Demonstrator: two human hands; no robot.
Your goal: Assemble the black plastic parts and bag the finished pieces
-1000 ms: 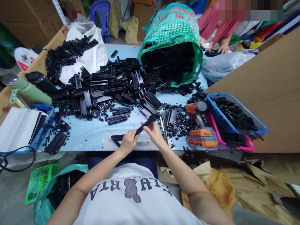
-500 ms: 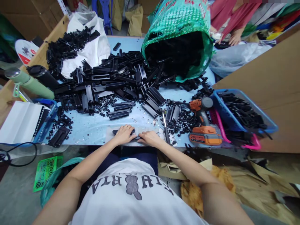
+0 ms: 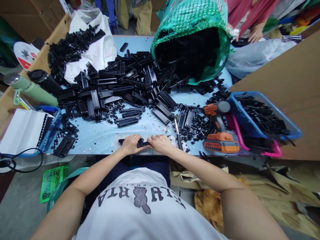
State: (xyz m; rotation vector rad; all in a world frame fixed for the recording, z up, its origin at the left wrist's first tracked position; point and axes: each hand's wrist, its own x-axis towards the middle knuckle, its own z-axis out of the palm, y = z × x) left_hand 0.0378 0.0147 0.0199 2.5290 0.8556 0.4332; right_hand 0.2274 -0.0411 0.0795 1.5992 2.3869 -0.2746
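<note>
A long black plastic strip (image 3: 140, 143) lies flat near the front edge of the pale blue table (image 3: 105, 136). My left hand (image 3: 131, 144) presses down on its left half, fingers curled over it. My right hand (image 3: 161, 144) covers its right end, fingers closed on it. Both hands meet over the strip, and only its middle and left tip show. A screwdriver (image 3: 178, 134) lies just right of my right hand.
A heap of black plastic parts (image 3: 125, 86) fills the table's middle. An open green sack (image 3: 192, 43) lies behind it. An orange cordless drill (image 3: 218, 128) and a blue basket (image 3: 265, 116) of parts sit right. Another person's hand (image 3: 253, 35) works at far right.
One second ago both hands held the strip raised and tilted. They lowered it flat onto the table and now press on it, hands slightly closer together.
</note>
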